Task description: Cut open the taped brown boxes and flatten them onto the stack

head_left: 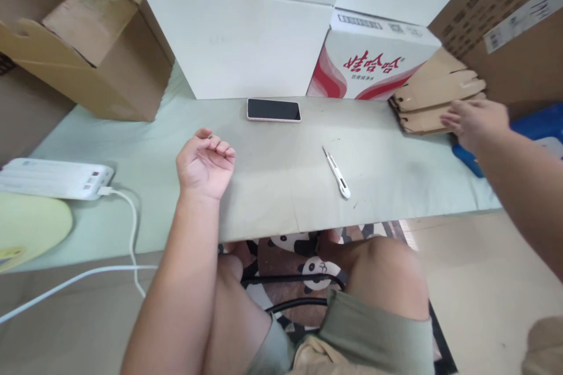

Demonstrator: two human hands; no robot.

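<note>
My left hand (206, 164) rests palm up above the table, its fingers loosely curled and nothing in the palm. At the right, my right hand (479, 123) reaches over the near right edge of a stack of folded cardboard boxes (424, 117). Its fingers are partly bent and a little blurred; whether they touch the top box I cannot make out. Between my hands a white utility knife (338, 174) lies on the pale green tablecloth (272, 187), its tip pointing away from me. Farther back lies a phone (273, 110) with a dark screen.
White cartons (246, 41) line the back, one with red print (373, 64). An open cardboard box (127, 64) stands at the left. A white power bank (61, 179) with a cable (133, 228) lies near a yellow fan-like sheet (35, 225). Something blue (468, 160) is under my right arm.
</note>
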